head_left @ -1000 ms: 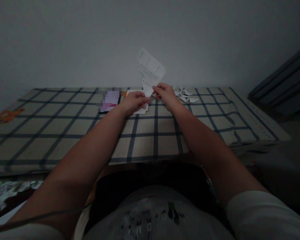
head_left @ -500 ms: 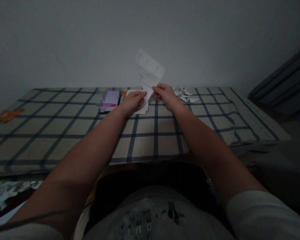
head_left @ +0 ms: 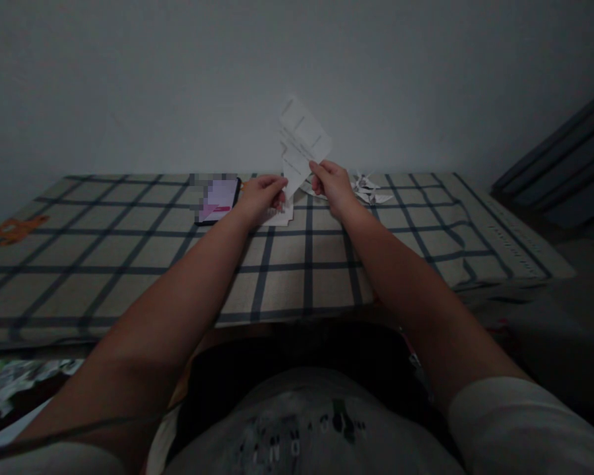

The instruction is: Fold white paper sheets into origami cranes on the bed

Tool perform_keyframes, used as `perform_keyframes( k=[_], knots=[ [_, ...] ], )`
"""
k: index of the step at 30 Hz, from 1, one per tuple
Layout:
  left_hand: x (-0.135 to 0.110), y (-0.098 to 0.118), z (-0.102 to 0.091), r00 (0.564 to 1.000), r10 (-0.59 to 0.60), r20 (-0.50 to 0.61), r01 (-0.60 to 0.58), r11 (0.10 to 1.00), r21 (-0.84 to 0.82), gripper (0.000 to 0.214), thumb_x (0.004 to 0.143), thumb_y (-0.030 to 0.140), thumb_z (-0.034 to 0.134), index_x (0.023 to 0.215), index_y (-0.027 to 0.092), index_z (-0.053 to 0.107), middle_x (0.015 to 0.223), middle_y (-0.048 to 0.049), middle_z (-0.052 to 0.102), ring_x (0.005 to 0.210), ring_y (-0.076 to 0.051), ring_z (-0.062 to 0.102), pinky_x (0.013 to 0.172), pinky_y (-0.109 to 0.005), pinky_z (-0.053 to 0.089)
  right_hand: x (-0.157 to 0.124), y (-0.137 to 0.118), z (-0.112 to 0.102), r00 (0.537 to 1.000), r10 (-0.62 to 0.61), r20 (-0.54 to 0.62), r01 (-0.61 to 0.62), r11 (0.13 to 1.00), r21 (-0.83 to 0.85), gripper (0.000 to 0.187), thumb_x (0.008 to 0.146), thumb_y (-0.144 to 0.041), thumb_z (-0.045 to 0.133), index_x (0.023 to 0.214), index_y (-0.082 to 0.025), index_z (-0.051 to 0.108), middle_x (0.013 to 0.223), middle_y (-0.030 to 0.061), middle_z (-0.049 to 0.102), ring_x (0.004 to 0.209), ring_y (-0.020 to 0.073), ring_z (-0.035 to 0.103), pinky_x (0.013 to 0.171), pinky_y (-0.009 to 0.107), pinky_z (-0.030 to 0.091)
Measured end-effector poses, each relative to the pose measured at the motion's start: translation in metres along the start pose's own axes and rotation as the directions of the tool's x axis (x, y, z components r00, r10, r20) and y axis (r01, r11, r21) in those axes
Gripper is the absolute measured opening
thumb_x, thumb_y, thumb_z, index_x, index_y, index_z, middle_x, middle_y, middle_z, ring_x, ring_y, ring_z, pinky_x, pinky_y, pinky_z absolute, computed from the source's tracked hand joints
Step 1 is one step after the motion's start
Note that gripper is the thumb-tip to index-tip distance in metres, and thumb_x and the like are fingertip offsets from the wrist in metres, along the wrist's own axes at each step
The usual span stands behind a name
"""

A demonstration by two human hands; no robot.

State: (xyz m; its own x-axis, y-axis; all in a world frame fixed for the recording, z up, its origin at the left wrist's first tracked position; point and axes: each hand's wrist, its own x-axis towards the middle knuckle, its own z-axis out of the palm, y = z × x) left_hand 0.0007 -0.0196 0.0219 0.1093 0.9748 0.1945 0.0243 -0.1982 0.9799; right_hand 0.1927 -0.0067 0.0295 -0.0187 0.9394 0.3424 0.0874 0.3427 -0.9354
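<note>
A sheet of paper (head_left: pixel 304 132) with printed lines is held up between my hands, tilted in front of the wall. My left hand (head_left: pixel 262 198) pinches its lower left edge. With thumb and fingers closed, my right hand (head_left: pixel 332 185) grips its lower right side. Beneath my left hand lies a small stack of paper (head_left: pixel 280 220), partly hidden. Just right of my right hand rest several folded paper cranes (head_left: pixel 371 191).
A phone (head_left: pixel 220 200) with a lit screen lies left of my left hand. The checked tablecloth (head_left: pixel 282 284) covers the table, which meets the wall (head_left: pixel 129 86). At the far left is an orange cut-out item (head_left: pixel 17 229).
The paper has turned and shifted slightly to the right. My right hand has risen a little with it, while my left hand has barely moved.
</note>
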Motion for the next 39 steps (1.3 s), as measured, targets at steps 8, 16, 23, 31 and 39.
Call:
perform_keyframes(
  k=[8,16,23,31,39],
  knots=[
    [-0.010,0.003,0.004,0.994,-0.039,0.099,0.032,0.997,0.069,0.026,0.089,0.031,0.068,0.069,0.018,0.061,0.053,0.0046,0.052,0.043,-0.007,0.044,0.043,-0.019,0.036,0.005,0.006,0.000,0.999,-0.010,0.033,0.005,0.990,0.139,0.049,0.093,-0.063,0.067,0.072,-0.021,0.052,0.062,-0.0037,0.058,0.051,0.0061,0.047,0.049,0.019,0.037],
    [-0.013,0.010,0.005,0.996,-0.064,0.066,0.053,0.988,0.145,0.026,0.081,0.029,0.071,0.064,0.019,0.056,0.049,0.0041,0.052,0.042,-0.008,0.044,0.043,-0.020,0.033,0.005,0.005,-0.001,1.000,0.002,0.002,-0.002,0.983,0.183,0.049,0.093,-0.058,0.069,0.068,-0.020,0.051,0.056,-0.0056,0.054,0.048,0.0050,0.044,0.048,0.017,0.034],
    [-0.005,0.001,0.002,0.996,0.024,0.081,-0.028,0.998,0.049,0.028,0.078,0.036,0.074,0.064,0.018,0.058,0.053,0.0046,0.048,0.046,-0.007,0.041,0.045,-0.021,0.029,0.003,-0.001,-0.002,0.999,0.023,0.028,-0.028,0.980,0.199,0.050,0.093,-0.060,0.069,0.069,-0.021,0.049,0.056,-0.0059,0.052,0.048,0.0054,0.044,0.047,0.018,0.034],
    [0.004,-0.007,-0.001,0.994,0.107,0.029,-0.109,0.988,0.113,0.031,0.084,0.041,0.073,0.067,0.017,0.062,0.055,0.0025,0.055,0.049,-0.008,0.048,0.049,-0.020,0.036,-0.001,0.001,0.001,0.985,0.018,0.171,-0.038,0.993,0.116,0.045,0.093,-0.054,0.072,0.069,-0.019,0.056,0.059,-0.0040,0.057,0.050,0.0058,0.047,0.049,0.019,0.036],
    [-0.002,-0.007,0.004,0.975,-0.061,0.214,0.056,0.998,0.025,0.030,0.086,0.043,0.075,0.078,0.015,0.073,0.063,-0.0029,0.065,0.050,-0.009,0.053,0.051,-0.022,0.042,-0.003,-0.001,0.000,0.982,0.010,0.186,-0.014,1.000,0.022,0.038,0.101,-0.034,0.064,0.067,-0.016,0.062,0.061,-0.0021,0.060,0.055,0.0067,0.051,0.057,0.019,0.041]
  ],
)
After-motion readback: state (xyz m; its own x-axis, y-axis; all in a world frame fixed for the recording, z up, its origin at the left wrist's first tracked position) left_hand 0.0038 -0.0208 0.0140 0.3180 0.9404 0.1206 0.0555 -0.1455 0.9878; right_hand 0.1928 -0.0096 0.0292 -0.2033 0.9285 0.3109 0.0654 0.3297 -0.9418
